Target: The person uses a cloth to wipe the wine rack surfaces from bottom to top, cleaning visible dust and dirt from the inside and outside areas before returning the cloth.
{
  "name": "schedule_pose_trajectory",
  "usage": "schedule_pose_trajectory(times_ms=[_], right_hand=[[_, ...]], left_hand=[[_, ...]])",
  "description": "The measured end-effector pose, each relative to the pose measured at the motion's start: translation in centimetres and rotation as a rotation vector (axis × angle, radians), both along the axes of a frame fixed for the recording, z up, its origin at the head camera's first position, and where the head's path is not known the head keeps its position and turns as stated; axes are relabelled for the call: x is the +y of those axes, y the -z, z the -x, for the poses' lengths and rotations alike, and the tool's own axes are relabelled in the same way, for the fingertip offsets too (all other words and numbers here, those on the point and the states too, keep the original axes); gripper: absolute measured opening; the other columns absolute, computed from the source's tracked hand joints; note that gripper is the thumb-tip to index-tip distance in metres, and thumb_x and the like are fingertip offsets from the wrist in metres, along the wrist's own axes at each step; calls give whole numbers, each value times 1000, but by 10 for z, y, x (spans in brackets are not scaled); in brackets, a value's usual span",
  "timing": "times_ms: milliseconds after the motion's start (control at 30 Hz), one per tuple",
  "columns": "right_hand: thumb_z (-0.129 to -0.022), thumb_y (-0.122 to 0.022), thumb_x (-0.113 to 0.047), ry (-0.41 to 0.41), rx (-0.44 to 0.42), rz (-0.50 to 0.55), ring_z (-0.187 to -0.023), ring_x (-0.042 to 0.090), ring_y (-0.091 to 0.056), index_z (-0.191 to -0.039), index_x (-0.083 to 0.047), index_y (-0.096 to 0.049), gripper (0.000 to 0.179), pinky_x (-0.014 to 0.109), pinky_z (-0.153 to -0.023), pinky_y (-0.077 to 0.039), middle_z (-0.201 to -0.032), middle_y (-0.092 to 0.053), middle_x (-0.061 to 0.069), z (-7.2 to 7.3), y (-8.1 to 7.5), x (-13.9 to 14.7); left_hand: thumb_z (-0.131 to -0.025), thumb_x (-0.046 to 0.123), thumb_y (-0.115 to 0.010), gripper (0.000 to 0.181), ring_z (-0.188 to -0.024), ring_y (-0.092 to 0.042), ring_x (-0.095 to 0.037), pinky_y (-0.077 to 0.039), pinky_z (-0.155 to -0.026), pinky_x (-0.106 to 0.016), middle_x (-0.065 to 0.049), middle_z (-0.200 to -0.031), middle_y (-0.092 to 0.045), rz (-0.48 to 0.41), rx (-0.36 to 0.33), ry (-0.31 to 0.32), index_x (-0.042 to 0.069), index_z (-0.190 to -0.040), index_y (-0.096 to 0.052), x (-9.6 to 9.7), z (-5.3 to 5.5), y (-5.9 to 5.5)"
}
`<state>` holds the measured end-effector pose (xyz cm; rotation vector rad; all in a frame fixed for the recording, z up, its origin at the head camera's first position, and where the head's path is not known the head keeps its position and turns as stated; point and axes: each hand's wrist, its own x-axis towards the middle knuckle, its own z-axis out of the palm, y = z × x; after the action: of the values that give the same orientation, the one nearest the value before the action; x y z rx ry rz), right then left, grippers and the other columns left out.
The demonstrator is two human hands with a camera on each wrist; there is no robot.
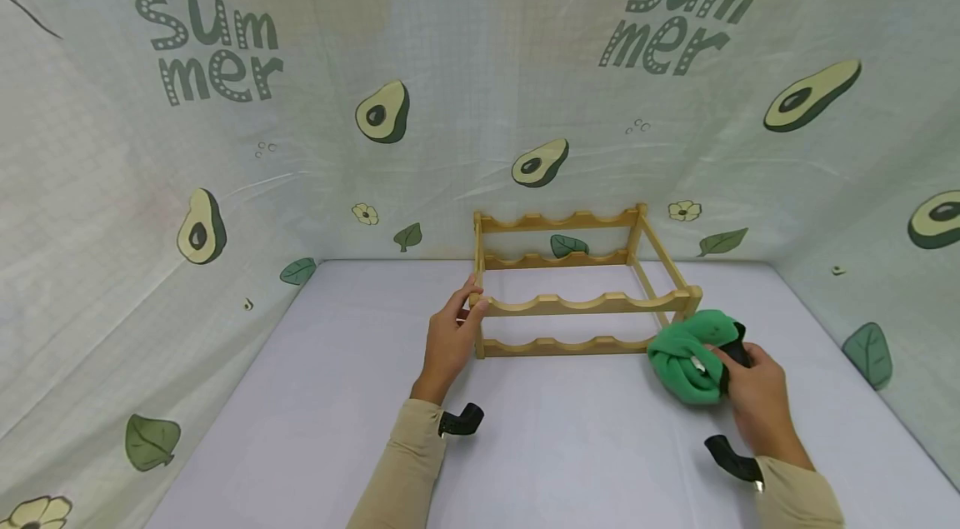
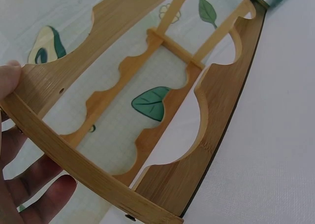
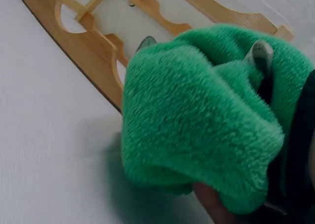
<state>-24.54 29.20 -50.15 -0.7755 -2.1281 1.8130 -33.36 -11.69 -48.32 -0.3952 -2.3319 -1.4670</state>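
Observation:
A wooden wine rack (image 1: 555, 306) with scalloped rails stands at the back of the table. My left hand (image 1: 450, 339) holds its front left corner; in the left wrist view the thumb (image 2: 9, 79) lies against the upper rail and the fingers pass behind the end post. In my right hand (image 1: 759, 396) is a bunched, fluffy green cloth (image 1: 686, 358) with a black part that the fingers grip. The cloth is up against the rack's front right corner. A pale-tipped piece (image 3: 261, 51) pokes out of its folds in the right wrist view, where most of the hand is hidden.
The table has a white cover (image 1: 570, 446). Behind and beside it hangs a pale curtain (image 1: 450, 29) printed with avocados, leaves and lettering; the rack's rear stands close to it. Black wrist mounts (image 1: 461, 420) sit on both sleeves.

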Motion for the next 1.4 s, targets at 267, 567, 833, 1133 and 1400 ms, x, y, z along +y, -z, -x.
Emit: schedule_pose_trajectory(times_ms=[267,567,833,1133,1400], right_hand=[[-99,-58,-40,-42,-120,-126,-134,42,-37,-145,12,-35,73,52,-104,-40,-149,-34,34,0,3,0],[-99,-57,-38,-15,-121,-38,-124,36,-42,-141,9,-40,65,15,-64,-42,-147,-38,30,2,3,-5],[-96,-67,-37,86,-22,111,-104,17,-50,-132,2,-48,56,14,-65,-47,-138,-43,19,2,2,-11],[-91,-75,-22,203,210,373,-111,13,-47,-112,-3,-55,35,13,-72,-50,-122,-47,3,-1,-9,-17],[-89,-77,-7,199,432,488,-108,14,-52,-102,-2,-57,24,17,-74,-53,-120,-51,5,0,-16,-19]], left_hand=[[-99,52,-56,39,-85,-62,-13,-52,-66,-32,19,-148,-46,-4,10,8,27,-128,-65,0,1,1],[-100,51,-57,38,-87,-62,-14,-52,-67,-32,20,-148,-47,-11,-4,5,27,-128,-65,-2,-1,1],[-99,52,-56,39,-87,-62,-13,-53,-67,-32,19,-148,-47,-15,-15,0,28,-129,-65,-3,-3,2],[-99,51,-58,39,-86,-64,-13,-53,-68,-33,11,-140,-58,-9,-12,-1,28,-129,-66,-1,-2,0],[-99,52,-58,39,-85,-64,-12,-53,-66,-33,13,-139,-59,-7,-17,-1,30,-129,-65,-1,-1,-1]])
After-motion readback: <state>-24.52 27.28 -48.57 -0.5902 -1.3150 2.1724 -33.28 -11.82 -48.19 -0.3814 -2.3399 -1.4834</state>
